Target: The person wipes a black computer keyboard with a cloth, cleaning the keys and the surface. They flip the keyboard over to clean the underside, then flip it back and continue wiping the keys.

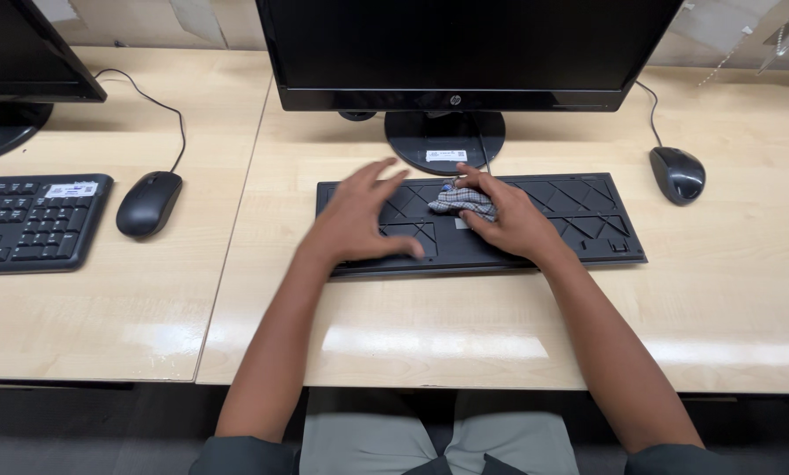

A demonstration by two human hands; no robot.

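— Keyboard (535, 220) first: where does it sit, and which way up?

— It lies upside down on the light wooden desk (394, 334), just in front of the monitor's round stand (444, 136). Its ribbed black underside faces up, with the small fold-out feet showing near the far right corner.

— And the hands?

— The left hand (359, 220) rests flat on the left part of the underside, fingers spread wide, as if to hold the board steady. The right hand (509, 220) is closed around a small checked cloth (461, 201), bunched up and pressed against the plastic near the middle of the top edge.

— So how far along is the wiping, would you say?

— I judge it to be partway. The cloth is at the middle, so the right half of the underside looks not yet reached, though I cannot tell from the plastic itself which parts are already clean; no dust line shows. The board is also not yet turned back key-side up.

— Anything else around?

— A black mouse (677, 173) sits well apart to the right, its cable running back past the monitor (465, 53). On the neighbouring desk to the left lie a second keyboard (34, 220), key-side up, and a second mouse (148, 202), beside another screen's base. Neither hand is near them.
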